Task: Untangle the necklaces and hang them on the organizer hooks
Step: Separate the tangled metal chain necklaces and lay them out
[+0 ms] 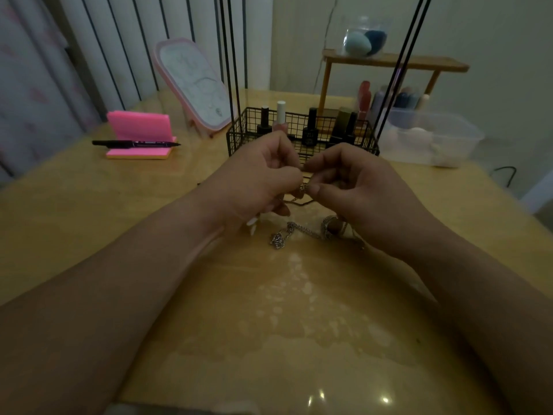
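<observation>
**Q:** Hands, how are they held?
**A:** The left hand is seen curled, with a fine chain pinched between thumb and forefinger. The right hand is curled likewise, and the same chain is pinched at its fingertips. The two pinches are held almost touching, raised above the bench.

**Q:** Other necklaces?
**A:** A silver chain is noted lying on the bench just below the hands. It is bunched at its left end and looped under the right hand. Whether it is joined to the fine chain cannot be told.

**Q:** Organizer?
**A:** A black wire organizer basket is set just behind the hands, with thin uprights running out of frame. Nail polish bottles are stood inside.

**Q:** Surroundings?
**A:** A black marker is laid across pink sticky notes at far left. A pink-framed mirror is leaned behind them, and a clear plastic tub is set at right.
</observation>
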A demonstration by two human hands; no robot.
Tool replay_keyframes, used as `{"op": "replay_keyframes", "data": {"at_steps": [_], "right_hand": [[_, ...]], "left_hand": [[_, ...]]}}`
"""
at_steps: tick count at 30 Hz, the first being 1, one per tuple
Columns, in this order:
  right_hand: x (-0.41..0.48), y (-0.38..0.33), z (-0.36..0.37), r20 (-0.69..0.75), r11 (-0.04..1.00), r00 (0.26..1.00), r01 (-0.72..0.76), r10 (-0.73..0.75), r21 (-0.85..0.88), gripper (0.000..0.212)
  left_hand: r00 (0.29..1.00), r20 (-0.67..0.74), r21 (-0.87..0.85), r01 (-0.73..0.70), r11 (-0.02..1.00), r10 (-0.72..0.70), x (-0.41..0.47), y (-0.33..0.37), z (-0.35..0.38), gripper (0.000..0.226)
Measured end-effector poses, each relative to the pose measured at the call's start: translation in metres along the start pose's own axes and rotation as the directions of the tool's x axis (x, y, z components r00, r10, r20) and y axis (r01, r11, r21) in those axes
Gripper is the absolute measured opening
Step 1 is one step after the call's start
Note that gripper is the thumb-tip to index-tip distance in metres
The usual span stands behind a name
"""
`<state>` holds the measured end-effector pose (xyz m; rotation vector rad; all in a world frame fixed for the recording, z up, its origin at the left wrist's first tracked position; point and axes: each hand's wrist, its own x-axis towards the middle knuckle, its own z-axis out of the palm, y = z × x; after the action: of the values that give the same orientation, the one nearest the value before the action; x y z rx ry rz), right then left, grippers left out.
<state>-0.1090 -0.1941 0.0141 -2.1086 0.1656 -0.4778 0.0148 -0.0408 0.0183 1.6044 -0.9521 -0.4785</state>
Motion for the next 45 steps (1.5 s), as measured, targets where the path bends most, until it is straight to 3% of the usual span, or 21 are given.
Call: {"op": "replay_keyframes", "data": {"at_steps": [3, 8, 15, 20, 29, 33, 41, 45], "right_hand": [[-0.0005, 0.0, -0.0006, -0.047, 0.995, 0.996, 0.071, -0.074, -0.071, 0.025], [-0.0014, 0.0015, 0.0016, -0.057, 0.961, 0.981, 0.17, -0.187, -0.219, 0.027], [0.0016, 0.0033, 0.0031, -0.069, 0.909, 0.976, 0.165, -0.206, -0.382, 0.024], [0.0016, 0.0043, 0.0009, -0.105, 0.92, 0.979, 0.123, -0.173, -0.371, 0.015], [0.0003, 0.005, 0.0015, -0.04, 0.966, 0.994, 0.091, -0.104, -0.243, 0.013], [-0.0011, 0.0032, 0.0028, -0.028, 0.948, 0.989, 0.128, -0.142, -0.291, 0.02], [0.0004, 0.0046, 0.003, -0.024, 0.938, 0.996, 0.072, -0.085, -0.34, 0.008], [0.0015, 0.0056, 0.0021, -0.018, 0.977, 0.998, 0.054, -0.059, -0.207, 0.008]], "left_hand": [[0.999, 0.022, 0.031, 0.032, 0.999, -0.033, 0.0001, 0.0003, -0.0037, 0.028], [0.998, 0.042, 0.093, 0.039, 0.995, -0.043, 0.0001, 0.0012, -0.0019, 0.014], [0.997, 0.03, 0.126, 0.062, 0.99, -0.067, 0.0015, -0.0024, -0.0038, 0.012], [0.995, 0.018, 0.119, 0.091, 0.989, -0.094, 0.0022, -0.0031, -0.0035, 0.009], [0.988, 0.027, -0.019, 0.155, 0.988, -0.155, 0.0028, -0.001, -0.0037, 0.008], [0.985, 0.031, -0.036, 0.172, 0.984, -0.171, 0.0029, -0.0008, -0.0032, 0.008], [0.986, 0.023, 0.014, 0.162, 0.987, -0.163, 0.0033, -0.0027, -0.005, 0.008], [0.985, 0.026, 0.003, 0.172, 0.985, -0.172, 0.004, -0.0032, -0.0049, 0.008]]}}
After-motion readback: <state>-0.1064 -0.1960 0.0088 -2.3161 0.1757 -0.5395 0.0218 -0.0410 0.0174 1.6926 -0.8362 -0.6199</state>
